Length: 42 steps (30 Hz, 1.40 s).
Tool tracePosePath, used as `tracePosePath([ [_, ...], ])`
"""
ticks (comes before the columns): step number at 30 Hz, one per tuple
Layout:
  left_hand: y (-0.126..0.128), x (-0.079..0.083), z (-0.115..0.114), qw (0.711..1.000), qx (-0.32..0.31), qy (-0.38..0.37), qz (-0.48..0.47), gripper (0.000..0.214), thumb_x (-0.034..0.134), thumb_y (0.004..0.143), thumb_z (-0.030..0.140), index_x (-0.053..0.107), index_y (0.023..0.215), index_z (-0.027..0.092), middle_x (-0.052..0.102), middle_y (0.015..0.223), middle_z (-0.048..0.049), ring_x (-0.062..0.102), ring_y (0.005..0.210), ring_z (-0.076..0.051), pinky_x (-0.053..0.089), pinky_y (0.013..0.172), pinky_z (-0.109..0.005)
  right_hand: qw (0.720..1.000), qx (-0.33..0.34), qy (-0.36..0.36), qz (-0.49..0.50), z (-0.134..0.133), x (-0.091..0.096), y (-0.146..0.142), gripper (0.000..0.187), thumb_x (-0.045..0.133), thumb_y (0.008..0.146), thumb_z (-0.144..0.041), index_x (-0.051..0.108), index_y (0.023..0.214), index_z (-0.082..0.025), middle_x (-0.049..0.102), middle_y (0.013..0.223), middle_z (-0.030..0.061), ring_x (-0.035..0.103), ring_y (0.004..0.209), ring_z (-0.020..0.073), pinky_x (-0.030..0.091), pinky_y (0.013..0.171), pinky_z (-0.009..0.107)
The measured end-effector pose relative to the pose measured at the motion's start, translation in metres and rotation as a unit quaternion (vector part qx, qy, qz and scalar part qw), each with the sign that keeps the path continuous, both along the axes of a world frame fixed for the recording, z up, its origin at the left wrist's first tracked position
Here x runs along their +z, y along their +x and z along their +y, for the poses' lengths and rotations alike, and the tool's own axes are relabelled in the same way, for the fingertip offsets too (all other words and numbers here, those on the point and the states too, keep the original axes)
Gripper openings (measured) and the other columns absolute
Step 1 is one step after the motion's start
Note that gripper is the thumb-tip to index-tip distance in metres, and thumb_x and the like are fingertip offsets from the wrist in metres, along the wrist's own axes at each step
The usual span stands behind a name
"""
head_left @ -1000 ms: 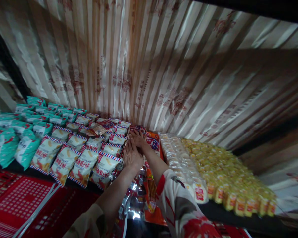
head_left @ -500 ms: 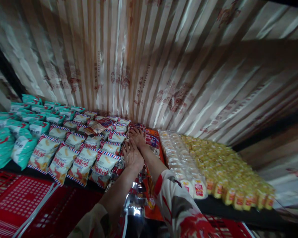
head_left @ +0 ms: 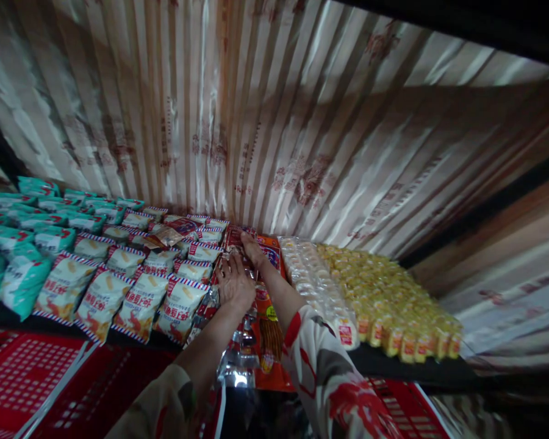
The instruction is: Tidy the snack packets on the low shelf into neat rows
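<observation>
Moved since the earlier frame: right hand (head_left: 254, 249) and left hand (head_left: 235, 285) overlap a second ago and now stand apart, the right turned on edge; the camera view has shifted too.
Left hand: open, palm down, fingers a little spread on the brown packs (head_left: 232, 239).
Right hand: at the far end of the brown packs, beside the orange packs (head_left: 269, 332); its fingers are partly hidden, so I cannot tell whether they grip anything.
Brown packs: in a row between the white bags (head_left: 141, 302) and the orange packs, partly covered by the hands.
Silver packs (head_left: 240, 360): shiny, at the front, left of the orange packs.
Orange packs: lying flat; brown strips show on the front one.
White bags: puffed and sealed, with striped edges, in rows left of the hands; contents hidden.
Loose pack (head_left: 185, 227): brown and tan, lying on top of the white bags.
Teal bags (head_left: 26, 274): puffed, in rows at far left.
Clear packs (head_left: 308, 277): pale pieces show through the wrap.
Yellow packs (head_left: 384, 299): small, in close rows at right.
Red baskets (head_left: 41, 350): slotted, below the black shelf (head_left: 375, 369); contents unclear.
</observation>
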<state>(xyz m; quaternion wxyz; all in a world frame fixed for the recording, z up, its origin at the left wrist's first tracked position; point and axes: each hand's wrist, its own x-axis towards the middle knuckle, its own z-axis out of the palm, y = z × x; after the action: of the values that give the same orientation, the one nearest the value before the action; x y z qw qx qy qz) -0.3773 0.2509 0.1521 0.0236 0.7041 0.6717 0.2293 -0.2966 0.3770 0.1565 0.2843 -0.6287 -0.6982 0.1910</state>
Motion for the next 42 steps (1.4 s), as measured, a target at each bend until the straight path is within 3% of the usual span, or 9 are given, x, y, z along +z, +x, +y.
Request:
tracePosePath([
  [4, -0.002, 0.0, 0.001, 1.0, -0.005, -0.017, 0.015, 0.059, 0.039, 0.084, 0.028, 0.035, 0.139, 0.005, 0.042, 0.14, -0.0192, 0.035, 0.129, -0.034, 0.027, 0.105, -0.052, 0.99, -0.126, 0.0, -0.058, -0.015, 0.012, 0.024, 0.046, 0.021, 0.094, -0.025, 0.04, 0.135, -0.019, 0.052, 0.133, 0.0081, 0.048, 0.122, 0.0153, 0.036, 0.103, 0.031],
  [10, -0.003, 0.004, 0.0, 0.999, -0.009, -0.047, 0.007, 0.059, 0.038, 0.084, 0.028, 0.036, 0.138, 0.005, 0.037, 0.144, -0.0181, 0.03, 0.133, -0.035, 0.027, 0.105, -0.051, 0.954, -0.214, -0.126, -0.17, -0.057, 0.014, 0.069, 0.034, 0.054, 0.082, -0.023, 0.058, 0.115, -0.017, 0.067, 0.105, 0.0157, 0.063, 0.103, 0.0243, 0.047, 0.088, 0.033],
  [13, -0.003, 0.003, 0.0, 0.999, -0.01, -0.034, 0.008, 0.06, 0.039, 0.084, 0.028, 0.036, 0.137, 0.003, 0.036, 0.144, -0.0201, 0.03, 0.132, -0.036, 0.025, 0.106, -0.053, 0.937, -0.226, -0.171, -0.206, -0.064, 0.012, 0.073, 0.032, 0.058, 0.081, -0.027, 0.06, 0.111, -0.017, 0.067, 0.105, 0.0172, 0.064, 0.102, 0.0254, 0.048, 0.084, 0.034],
  [18, -0.001, -0.003, 0.002, 1.0, -0.007, -0.023, 0.007, 0.06, 0.038, 0.083, 0.028, 0.037, 0.137, 0.003, 0.035, 0.144, -0.0197, 0.029, 0.133, -0.035, 0.025, 0.106, -0.053, 0.924, -0.228, -0.201, -0.23, -0.059, 0.009, 0.064, 0.038, 0.052, 0.084, -0.027, 0.051, 0.122, -0.017, 0.065, 0.112, 0.0173, 0.062, 0.105, 0.0256, 0.048, 0.084, 0.034],
  [25, 0.0, -0.007, 0.003, 1.0, 0.001, -0.003, 0.004, 0.06, 0.038, 0.082, 0.027, 0.038, 0.136, 0.002, 0.038, 0.143, -0.0185, 0.031, 0.132, -0.034, 0.026, 0.106, -0.052, 0.924, -0.221, -0.207, -0.234, -0.057, 0.007, 0.062, 0.049, 0.055, 0.082, -0.036, 0.046, 0.124, -0.012, 0.062, 0.115, 0.0189, 0.06, 0.107, 0.0276, 0.048, 0.084, 0.036],
  [32, 0.0, -0.004, 0.004, 1.0, -0.004, -0.017, 0.002, 0.06, 0.039, 0.081, 0.027, 0.039, 0.136, 0.002, 0.038, 0.143, -0.0189, 0.031, 0.132, -0.035, 0.027, 0.105, -0.053, 0.934, -0.208, -0.177, -0.232, -0.061, 0.01, 0.055, 0.052, 0.052, 0.084, -0.031, 0.042, 0.131, -0.012, 0.064, 0.111, 0.017, 0.061, 0.107, 0.0252, 0.048, 0.085, 0.033],
  [36, -0.002, 0.001, 0.003, 0.999, -0.005, -0.035, -0.005, 0.06, 0.04, 0.082, 0.027, 0.038, 0.137, 0.003, 0.037, 0.144, -0.0182, 0.032, 0.132, -0.035, 0.027, 0.105, -0.053, 0.938, -0.199, -0.146, -0.241, -0.061, 0.033, 0.06, 0.035, 0.046, 0.086, -0.022, 0.055, 0.119, -0.016, 0.064, 0.112, 0.0155, 0.062, 0.105, 0.0239, 0.047, 0.085, 0.031],
  [42, -0.004, 0.006, -0.001, 0.999, -0.006, -0.033, -0.019, 0.06, 0.041, 0.082, 0.028, 0.037, 0.138, 0.006, 0.036, 0.145, -0.018, 0.028, 0.134, -0.033, 0.025, 0.107, -0.052, 0.934, -0.226, -0.082, -0.265, -0.064, 0.097, 0.079, 0.032, 0.04, 0.087, -0.019, 0.061, 0.11, -0.014, 0.066, 0.107, 0.0184, 0.061, 0.104, 0.0285, 0.045, 0.084, 0.036],
])
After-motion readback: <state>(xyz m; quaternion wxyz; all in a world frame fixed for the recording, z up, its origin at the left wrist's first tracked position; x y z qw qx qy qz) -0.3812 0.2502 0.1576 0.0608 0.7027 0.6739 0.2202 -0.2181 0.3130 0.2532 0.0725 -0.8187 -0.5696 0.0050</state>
